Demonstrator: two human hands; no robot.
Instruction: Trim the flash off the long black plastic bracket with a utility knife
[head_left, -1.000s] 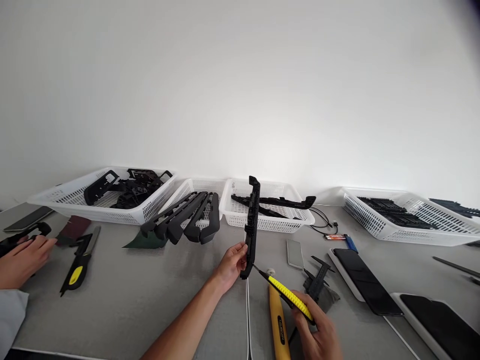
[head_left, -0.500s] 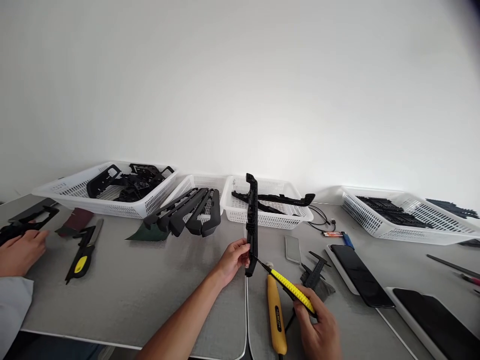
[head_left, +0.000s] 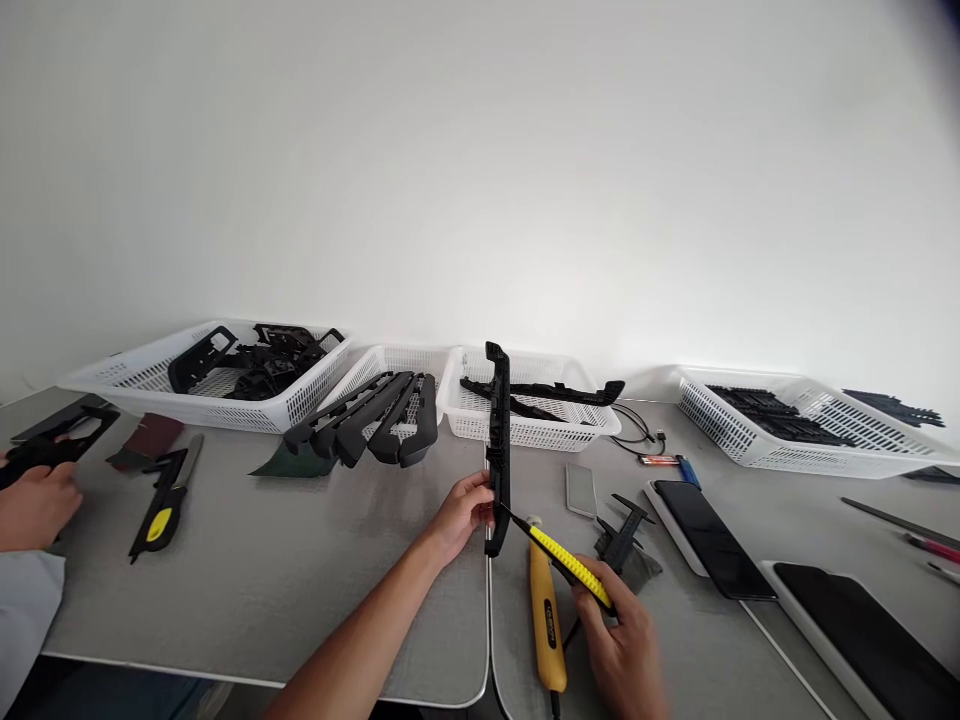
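Near the middle, my left hand (head_left: 463, 512) grips a long black plastic part (head_left: 499, 440) close to its lower end and keeps it upright. My right hand (head_left: 621, 635) is closed around a yellow and black knife-like tool (head_left: 566, 562). The tool's thin dark tip touches or nearly touches the lower right edge of the black part. Beneath the tool, a yellow-handled corded tool (head_left: 546, 620) lies on the table. Black calipers (head_left: 624, 530) rest just beyond my right hand, with a small grey rectangular object (head_left: 580, 490) behind them.
White baskets (head_left: 525, 432) with black parts line the wall. Dark curved parts (head_left: 382, 425) lean over one basket. At left are a yellow-black cutter (head_left: 161, 520) and a person's hand (head_left: 41, 508) on a black part. Two phones (head_left: 712, 535) lie at right.
The view has shifted slightly, so most things appear a little to the left. The tool tip sits slightly higher along the black part. Both my hands keep their grips.
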